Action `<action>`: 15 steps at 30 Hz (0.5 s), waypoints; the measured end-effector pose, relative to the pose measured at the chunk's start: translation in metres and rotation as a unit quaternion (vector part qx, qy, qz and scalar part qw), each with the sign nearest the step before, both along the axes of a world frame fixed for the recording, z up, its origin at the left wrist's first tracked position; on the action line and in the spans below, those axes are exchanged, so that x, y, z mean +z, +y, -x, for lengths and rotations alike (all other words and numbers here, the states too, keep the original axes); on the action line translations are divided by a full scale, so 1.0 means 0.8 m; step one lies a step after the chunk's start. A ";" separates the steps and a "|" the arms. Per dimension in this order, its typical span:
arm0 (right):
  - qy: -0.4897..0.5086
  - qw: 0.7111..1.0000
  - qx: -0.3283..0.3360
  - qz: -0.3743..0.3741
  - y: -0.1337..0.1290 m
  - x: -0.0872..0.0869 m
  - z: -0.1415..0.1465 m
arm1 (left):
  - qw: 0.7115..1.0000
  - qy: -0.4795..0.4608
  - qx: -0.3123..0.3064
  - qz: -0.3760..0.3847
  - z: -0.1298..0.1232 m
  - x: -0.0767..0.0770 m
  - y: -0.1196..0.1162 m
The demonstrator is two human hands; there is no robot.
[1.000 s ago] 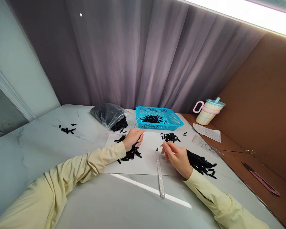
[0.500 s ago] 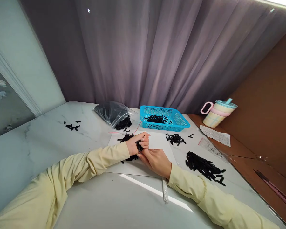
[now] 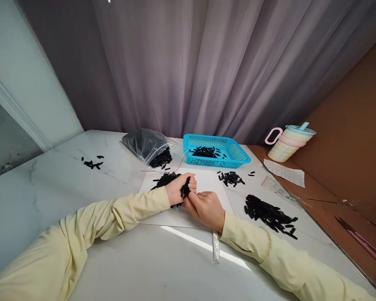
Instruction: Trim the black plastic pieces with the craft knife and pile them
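My left hand (image 3: 174,189) is turned palm up with curled fingers and holds a clump of small, narrow black pieces (image 3: 185,188). My right hand (image 3: 207,210) meets it from the right, its thumb and forefinger pressed together at the lower edge of the clump. Whatever lies between those fingertips is too small to make out. Beneath both hands lies a white sheet (image 3: 191,222). A heap of the same black pieces (image 3: 166,179) rests on it, partly hidden by my left hand and wrist.
Behind the hands are a blue basket (image 3: 242,158) and a clear bag (image 3: 141,144), both containing black pieces. More piles (image 3: 269,213) lie rightward. A lidded cup (image 3: 286,146), a paper slip (image 3: 285,172) and pink-handled tweezers (image 3: 363,242) are at the right. A narrow plastic packet (image 3: 216,246) lies in front.
The black clump in my left hand has shifted slightly and shows more upright between palm and fingers. Both hands stay together in nearly the same place; the view has tilted slightly.
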State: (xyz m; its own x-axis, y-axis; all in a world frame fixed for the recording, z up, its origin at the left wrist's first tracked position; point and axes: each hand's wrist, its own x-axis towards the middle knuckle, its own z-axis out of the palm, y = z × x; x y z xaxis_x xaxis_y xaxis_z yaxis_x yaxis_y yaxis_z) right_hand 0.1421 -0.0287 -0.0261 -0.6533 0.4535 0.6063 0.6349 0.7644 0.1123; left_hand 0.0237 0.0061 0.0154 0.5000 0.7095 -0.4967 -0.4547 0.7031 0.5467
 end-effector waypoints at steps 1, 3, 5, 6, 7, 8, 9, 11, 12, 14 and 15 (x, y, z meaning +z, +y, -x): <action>0.001 1.000 0.001 -0.003 0.000 0.000 0.000 | 1.000 0.002 0.005 0.003 0.000 0.000 -0.001; 0.005 1.000 0.001 -0.007 -0.001 -0.001 0.002 | 1.000 0.009 0.019 0.007 -0.001 -0.001 -0.002; 0.010 1.000 -0.003 -0.004 -0.002 -0.001 0.004 | 0.999 0.017 0.034 0.006 -0.003 -0.002 -0.003; 0.013 1.000 -0.005 0.000 -0.003 -0.001 0.005 | 0.999 0.019 0.044 0.004 -0.003 -0.002 -0.004; 0.016 1.000 -0.008 0.004 -0.004 0.000 0.006 | 0.998 0.022 0.055 0.001 -0.004 -0.003 -0.006; 0.019 1.000 -0.010 0.010 -0.005 0.000 0.007 | 0.997 0.023 0.067 -0.003 -0.005 -0.003 -0.007; 0.022 1.000 -0.013 0.015 -0.006 0.001 0.007 | 0.996 0.025 0.080 -0.009 -0.006 -0.004 -0.009; 0.028 0.999 -0.018 0.026 -0.007 0.002 0.008 | 0.994 0.030 0.103 -0.019 -0.007 -0.005 -0.012; 0.031 0.999 -0.020 0.031 -0.008 0.003 0.008 | 0.993 0.032 0.112 -0.024 -0.008 -0.006 -0.013; 0.037 0.998 -0.026 0.042 -0.009 0.004 0.008 | 0.991 0.033 0.124 -0.032 -0.009 -0.007 -0.015; 0.041 0.998 -0.029 0.047 -0.009 0.004 0.008 | 0.991 0.032 0.128 -0.035 -0.009 -0.008 -0.015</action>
State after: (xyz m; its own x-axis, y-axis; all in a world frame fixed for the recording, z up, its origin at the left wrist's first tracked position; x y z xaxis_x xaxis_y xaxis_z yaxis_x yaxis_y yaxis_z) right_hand 0.1357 -0.0357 -0.0230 -0.5740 0.5462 0.6100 0.6826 0.7307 -0.0119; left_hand 0.0310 -0.0062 0.0090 0.2691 0.8422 -0.4672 -0.5761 0.5295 0.6227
